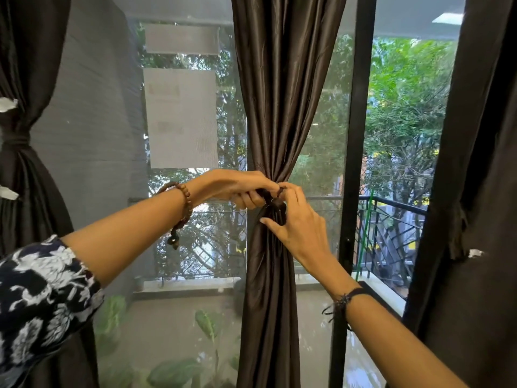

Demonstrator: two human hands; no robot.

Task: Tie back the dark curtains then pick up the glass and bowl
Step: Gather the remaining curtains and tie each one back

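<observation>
The patterned sleeve (42,298) leads to the left hand (240,189) and right hand (293,219), both pinching the tie (275,204) around the middle curtain (279,107); slack could undo the knot.

Single head-worn wide-angle view, facing forward and nearly level toward a glazed balcony door (355,135). The camera stands close, at arm's reach of the gathered middle curtain (279,107); both forearms enter from the lower corners. Straight lines bow toward the frame edges. No second view shares the scene.
</observation>
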